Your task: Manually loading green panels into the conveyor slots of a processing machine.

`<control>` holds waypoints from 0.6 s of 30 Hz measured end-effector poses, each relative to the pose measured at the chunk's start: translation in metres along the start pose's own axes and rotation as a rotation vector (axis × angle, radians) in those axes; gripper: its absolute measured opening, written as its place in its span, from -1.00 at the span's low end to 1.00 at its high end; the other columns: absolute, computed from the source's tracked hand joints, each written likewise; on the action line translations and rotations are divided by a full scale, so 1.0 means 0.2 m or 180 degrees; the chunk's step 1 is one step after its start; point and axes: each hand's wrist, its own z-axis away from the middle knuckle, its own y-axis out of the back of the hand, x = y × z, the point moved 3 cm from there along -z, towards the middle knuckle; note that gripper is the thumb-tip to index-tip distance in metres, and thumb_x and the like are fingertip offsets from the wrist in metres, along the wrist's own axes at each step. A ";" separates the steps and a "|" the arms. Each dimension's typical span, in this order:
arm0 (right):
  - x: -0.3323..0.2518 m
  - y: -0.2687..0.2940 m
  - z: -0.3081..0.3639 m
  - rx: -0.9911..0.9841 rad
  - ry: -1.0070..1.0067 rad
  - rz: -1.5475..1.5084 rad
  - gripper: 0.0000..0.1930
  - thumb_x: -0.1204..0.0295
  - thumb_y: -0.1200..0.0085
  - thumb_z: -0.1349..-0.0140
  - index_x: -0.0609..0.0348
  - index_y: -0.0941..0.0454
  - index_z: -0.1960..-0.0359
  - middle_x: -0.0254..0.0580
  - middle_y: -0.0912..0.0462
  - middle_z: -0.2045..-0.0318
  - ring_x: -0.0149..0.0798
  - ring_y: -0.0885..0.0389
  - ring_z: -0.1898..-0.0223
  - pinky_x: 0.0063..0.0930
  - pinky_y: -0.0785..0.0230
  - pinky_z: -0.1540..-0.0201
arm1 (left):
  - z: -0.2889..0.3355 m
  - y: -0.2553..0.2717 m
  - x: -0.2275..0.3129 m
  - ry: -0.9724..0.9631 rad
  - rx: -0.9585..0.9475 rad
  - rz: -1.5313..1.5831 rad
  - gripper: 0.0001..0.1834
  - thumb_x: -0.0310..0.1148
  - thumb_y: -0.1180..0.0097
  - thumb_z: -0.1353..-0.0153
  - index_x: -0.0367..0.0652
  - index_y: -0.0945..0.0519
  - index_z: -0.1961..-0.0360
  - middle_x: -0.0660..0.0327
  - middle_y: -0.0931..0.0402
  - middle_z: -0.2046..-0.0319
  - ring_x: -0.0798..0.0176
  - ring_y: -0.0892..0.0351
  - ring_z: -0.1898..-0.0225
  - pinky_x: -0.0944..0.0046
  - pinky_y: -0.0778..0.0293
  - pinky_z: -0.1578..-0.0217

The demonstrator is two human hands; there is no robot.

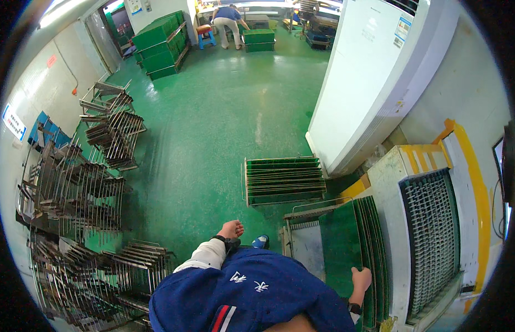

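Right grip [361,278] is at the green boards [341,238], lower right of frame, standing on edge in the near rack [289,239]. Fingers are bent, but can't tell if it's pinching a board or just resting against one. Left grip [232,228], lower centre, is part-curled over the floor, nothing visible in it; can't tell how tightly closed.

Step looks like board handling at the rack. To do it well, my take:
- One board at a time. They sit close, so separate the edge with a fingertip first or two may come together.
- Hold by edges, off the faces; they look thin and likely to flex or scuff.
- Bring the left over to the far edge so the load's shared.
- Move straight along the slot, no twist, or it'll probably jam or rub its neighbour.
- Keep cuff and watch strap clear of the edges.

Hard to see: right fingertips and their contact; lower ends of the boards; how the rack holds them; right forearm, mostly behind the blue jacket [243,288]. Bottom rim cuts off the jacket and the nearest boards. Second rack [246,182], mid-frame, also has green boards; can't make out the slots. Grille [431,238] at right: can't see past the mesh.
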 end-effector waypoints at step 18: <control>0.05 -0.05 -0.05 0.0386 0.0082 0.0036 -0.56 0.28 -0.22 0.14 0.33 -0.54 0.23 0.12 -0.57 0.25 0.05 -0.53 0.18 -0.21 -0.36 0.14 | -0.08 0.01 -0.01 0.0027 -0.0094 -0.0098 -0.78 -0.27 0.08 -0.20 -0.22 -0.37 0.27 0.17 -0.39 0.45 0.19 -0.42 0.47 0.23 -0.45 0.43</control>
